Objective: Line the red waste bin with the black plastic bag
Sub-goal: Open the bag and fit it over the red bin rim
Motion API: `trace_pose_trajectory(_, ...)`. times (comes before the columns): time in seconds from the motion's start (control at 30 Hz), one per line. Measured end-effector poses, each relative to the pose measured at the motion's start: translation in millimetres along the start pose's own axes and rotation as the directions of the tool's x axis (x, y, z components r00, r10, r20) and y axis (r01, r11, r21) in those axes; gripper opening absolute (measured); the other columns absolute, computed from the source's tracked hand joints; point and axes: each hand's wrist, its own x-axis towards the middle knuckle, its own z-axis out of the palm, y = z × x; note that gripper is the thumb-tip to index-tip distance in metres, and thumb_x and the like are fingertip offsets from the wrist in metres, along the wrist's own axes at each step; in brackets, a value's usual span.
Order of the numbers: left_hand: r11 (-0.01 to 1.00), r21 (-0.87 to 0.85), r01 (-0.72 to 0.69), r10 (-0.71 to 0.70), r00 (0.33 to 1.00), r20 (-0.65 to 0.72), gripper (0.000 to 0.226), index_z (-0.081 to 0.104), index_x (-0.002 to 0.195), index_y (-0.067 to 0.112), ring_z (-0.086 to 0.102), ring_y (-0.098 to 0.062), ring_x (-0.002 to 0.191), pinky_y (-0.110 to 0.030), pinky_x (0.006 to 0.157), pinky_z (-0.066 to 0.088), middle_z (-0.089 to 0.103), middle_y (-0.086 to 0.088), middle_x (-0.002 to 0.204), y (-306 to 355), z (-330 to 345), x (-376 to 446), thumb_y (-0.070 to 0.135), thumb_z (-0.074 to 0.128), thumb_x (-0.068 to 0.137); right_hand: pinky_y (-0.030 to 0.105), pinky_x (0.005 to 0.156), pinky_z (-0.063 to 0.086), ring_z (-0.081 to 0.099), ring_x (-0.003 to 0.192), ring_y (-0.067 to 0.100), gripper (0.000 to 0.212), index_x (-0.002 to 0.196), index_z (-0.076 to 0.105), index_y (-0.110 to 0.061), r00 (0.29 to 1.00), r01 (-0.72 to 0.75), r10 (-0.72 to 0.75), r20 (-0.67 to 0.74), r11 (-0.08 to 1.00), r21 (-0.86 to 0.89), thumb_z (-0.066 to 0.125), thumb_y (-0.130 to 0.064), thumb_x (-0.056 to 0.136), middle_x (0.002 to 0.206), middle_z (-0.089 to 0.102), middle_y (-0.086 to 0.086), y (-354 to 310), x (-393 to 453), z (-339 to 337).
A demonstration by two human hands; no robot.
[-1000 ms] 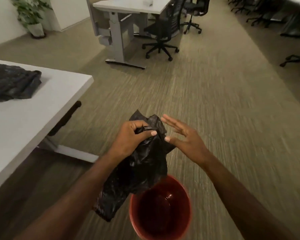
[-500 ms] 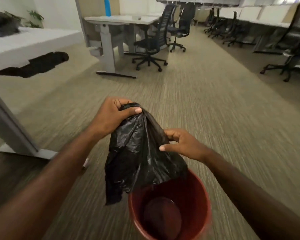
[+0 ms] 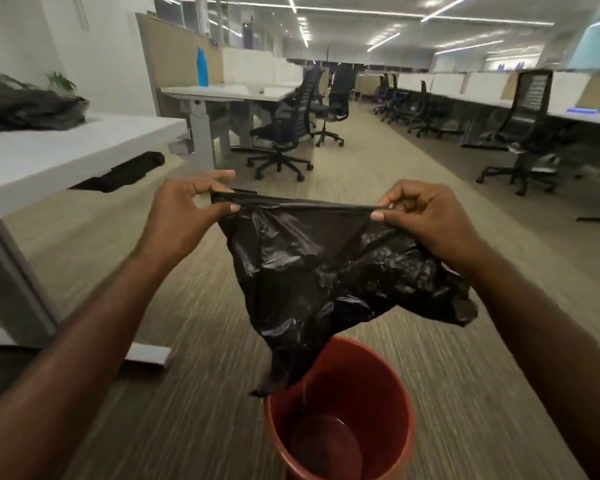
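Observation:
A black plastic bag (image 3: 312, 282) hangs stretched between both hands above the carpet. My left hand (image 3: 184, 216) pinches the bag's top edge at its left end, and my right hand (image 3: 426, 220) pinches the same edge at its right end, so the edge is pulled taut. The crumpled body of the bag droops down, and its lowest tip dangles at the near rim of the red waste bin (image 3: 400, 403). That bin stands upright on the floor below my hands, open at the top, with its dark bottom showing.
A white desk (image 3: 49, 161) stands at the left with a heap of black bags (image 3: 32, 107) on it. Farther back is another desk (image 3: 229, 93) with a blue bottle (image 3: 203, 67) and office chairs (image 3: 284, 133). More chairs (image 3: 523, 133) line the right side. Carpeted aisle runs ahead.
My hands have moved apart and pulled the bunched bag's top edge out into a straight line. The view has tilted upward, showing more of the office.

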Motion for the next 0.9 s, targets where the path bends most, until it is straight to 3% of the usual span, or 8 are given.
trace_pose_trajectory(0.1, 0.999, -0.035, 0.036, -0.042, 0.979, -0.197, 0.007, 0.075, 0.088, 0.031, 0.066, 0.005, 0.076, -0.022, 0.07, 0.051, 0.073, 0.021, 0.08, 10.9, -4.5, -29.8, 0.026, 0.074, 0.084, 0.015, 0.056, 0.055, 0.069, 0.059, 0.022, 0.013, 0.085, 0.073, -0.024, 0.999, 0.04, -0.039, -0.037, 0.999, 0.022, 0.08, -0.035, 0.081, 0.081, 0.074, 0.012, -45.7, -19.3, -14.0)
trace_pose_trajectory(0.2, 0.922, -0.254, 0.293, -0.32, 0.945, -0.068, 0.02, 0.066, 0.072, 0.025, 0.059, -0.004, 0.045, -0.03, 0.059, 0.054, 0.066, 0.01, 0.059, 7.3, -1.5, -53.3, 0.026, 0.066, 0.092, 0.03, 0.06, 0.058, 0.068, 0.068, 0.042, 0.022, 0.083, 0.072, -0.016, 0.999, 0.029, -0.029, -0.017, 0.999, 0.017, 0.08, -0.036, 0.077, 0.079, 0.074, 0.019, -75.4, -36.3, -15.0)
trace_pose_trajectory(0.3, 0.61, -0.548, 0.573, -0.501, 0.814, 0.293, 0.024, 0.06, 0.074, 0.015, 0.067, -0.014, 0.046, -0.034, 0.058, 0.063, 0.071, -0.001, 0.062, 7.1, 3.5, -67.8, 0.013, 0.057, 0.098, 0.037, 0.061, 0.057, 0.069, 0.069, 0.045, 0.017, 0.085, 0.073, -0.016, 0.999, -0.001, 0.001, 0.046, 1.0, -0.001, 0.079, -0.031, 0.082, 0.077, 0.075, 0.02, -86.8, -46.6, -18.1)
trace_pose_trajectory(0.4, 0.317, -0.663, 0.678, -0.499, 0.714, 0.492, 0.013, 0.058, 0.09, 0.013, 0.079, -0.021, 0.079, -0.036, 0.061, 0.065, 0.08, -0.011, 0.098, 2.5, 18.1, -84.8, 0.007, 0.05, 0.098, 0.031, 0.057, 0.049, 0.059, 0.051, 0.043, 0.011, 0.087, 0.072, -0.013, 0.989, -0.038, 0.046, 0.139, 0.998, -0.057, 0.075, -0.024, 0.09, 0.068, 0.068, 0.028, -76.3, -54.9, -22.1)
trace_pose_trajectory(0.57, -0.21, -0.621, 0.756, -0.392, 0.517, 0.761, 0.032, 0.05, 0.132, 0.008, 0.079, -0.024, 0.086, -0.038, 0.064, 0.065, 0.08, -0.012, 0.102, -13.9, 70.3, -134.8, 0.012, 0.041, 0.101, 0.033, 0.076, 0.052, 0.071, 0.074, 0.027, 0.008, 0.091, 0.072, -0.003, 0.864, -0.263, 0.295, 0.409, 0.956, -0.133, 0.076, -0.009, 0.088, 0.087, 0.076, 0.025, -19.9, -88.0, 7.9)
trace_pose_trajectory(0.7, -0.168, -0.607, 0.777, -0.47, 0.478, 0.742, 0.023, 0.057, 0.12, 0.004, 0.078, -0.024, 0.087, -0.034, 0.06, 0.064, 0.08, -0.011, 0.091, -24.2, 95.4, -139.0, 0.005, 0.05, 0.098, 0.041, 0.078, 0.055, 0.075, 0.082, 0.039, 0.009, 0.09, 0.073, -0.003, 0.822, -0.338, 0.372, 0.431, 0.928, -0.157, 0.079, -0.007, 0.085, 0.086, 0.078, 0.021, 13.7, -112.9, 29.6)
trace_pose_trajectory(0.8, -0.092, -0.65, 0.754, -0.576, 0.493, 0.653, 0.012, 0.061, 0.099, 0.005, 0.07, -0.026, 0.097, -0.035, 0.057, 0.064, 0.072, -0.017, 0.119, -30.6, 107.5, -129.1, -0.002, 0.052, 0.096, 0.036, 0.071, 0.053, 0.071, 0.071, 0.025, 0.011, 0.084, 0.072, -0.002, 0.868, -0.348, 0.354, 0.349, 0.934, -0.081, 0.082, -0.007, 0.082, 0.08, 0.076, 0.022, 20.5, -116.2, 33.1)
trace_pose_trajectory(0.9, -0.062, -0.625, 0.778, -0.596, 0.473, 0.649, 0.038, 0.051, 0.124, 0.003, 0.069, -0.035, 0.096, -0.046, 0.06, 0.064, 0.056, -0.025, 0.14, -36.1, 114.8, -137.0, 0.025, 0.062, 0.096, 0.02, 0.063, 0.053, 0.067, 0.065, 0.01, 0.014, 0.083, 0.069, 0.0, 0.893, -0.347, 0.328, 0.309, 0.938, 0.007, 0.082, -0.006, 0.082, 0.07, 0.074, 0.007, 20.9, -116.5, 43.5)
